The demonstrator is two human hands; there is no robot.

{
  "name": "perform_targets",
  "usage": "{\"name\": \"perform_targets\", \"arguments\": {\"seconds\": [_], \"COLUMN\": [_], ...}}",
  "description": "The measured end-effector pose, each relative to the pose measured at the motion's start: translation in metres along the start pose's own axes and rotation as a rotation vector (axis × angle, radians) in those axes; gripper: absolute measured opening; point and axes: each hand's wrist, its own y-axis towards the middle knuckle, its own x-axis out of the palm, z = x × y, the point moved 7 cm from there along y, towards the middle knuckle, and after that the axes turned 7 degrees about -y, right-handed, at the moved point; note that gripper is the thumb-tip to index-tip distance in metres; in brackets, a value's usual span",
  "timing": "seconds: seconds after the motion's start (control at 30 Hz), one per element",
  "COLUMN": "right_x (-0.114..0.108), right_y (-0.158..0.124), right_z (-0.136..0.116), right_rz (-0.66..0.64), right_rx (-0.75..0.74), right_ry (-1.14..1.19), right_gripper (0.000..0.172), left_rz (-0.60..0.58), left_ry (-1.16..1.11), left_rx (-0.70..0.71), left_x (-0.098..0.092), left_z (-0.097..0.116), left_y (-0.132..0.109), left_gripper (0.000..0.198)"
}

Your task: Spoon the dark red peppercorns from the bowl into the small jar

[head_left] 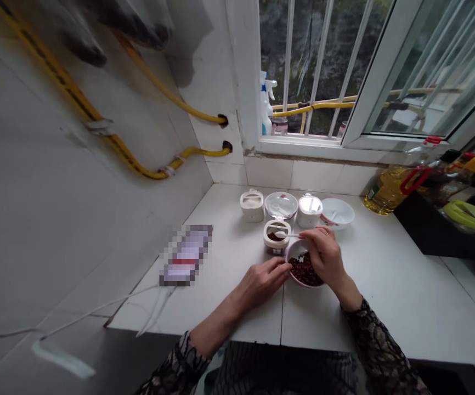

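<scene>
A small pink bowl (294, 253) filled with dark red pieces sits on the white counter (385, 296). My left hand (262, 282) rests against the bowl's left rim, fingers curled on it. My right hand (324, 253) hovers over the bowl and pinches the handle of a small white spoon (283, 235). The spoon's bowl lies over an open white condiment jar (276, 236) holding a dark powder, just behind the pink bowl.
Two more white jars (252, 205) (309, 210), a clear lid (281, 204) and a white dish (338, 213) stand behind. An oil bottle (394, 184) and a black rack with bottles (447, 230) are at the right. A blurred packet (187, 255) and white cable (97, 312) lie left.
</scene>
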Motion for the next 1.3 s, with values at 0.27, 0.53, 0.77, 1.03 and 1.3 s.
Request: {"name": "perform_targets", "arguments": {"seconds": [0.27,0.53,0.77,1.03,1.3], "right_x": [-0.023,-0.006,0.003,0.008,0.009], "right_y": [-0.007,-0.003,-0.008,-0.01,-0.011], "right_z": [0.041,0.028,0.029,0.038,0.042], "right_rz": [0.102,-0.094,-0.174,-0.189,-0.161], "right_rx": [0.271,0.068,0.06,0.216,0.263], "right_ry": [-0.075,-0.335,-0.403,-0.176,-0.111], "right_gripper": [0.017,0.019,0.018,0.021,0.022], "left_rz": [0.033,0.012,0.0,0.006,0.029], "left_ry": [0.011,-0.02,-0.069,0.03,0.04], "left_rx": [-0.015,-0.056,-0.051,-0.017,0.052], "left_x": [-0.004,-0.002,0.0,-0.003,0.0], "left_z": [-0.003,-0.007,-0.007,-0.001,0.003], "left_y": [0.0,-0.001,-0.001,-0.001,-0.003], "left_gripper": [0.023,0.03,0.035,0.028,0.018]}}
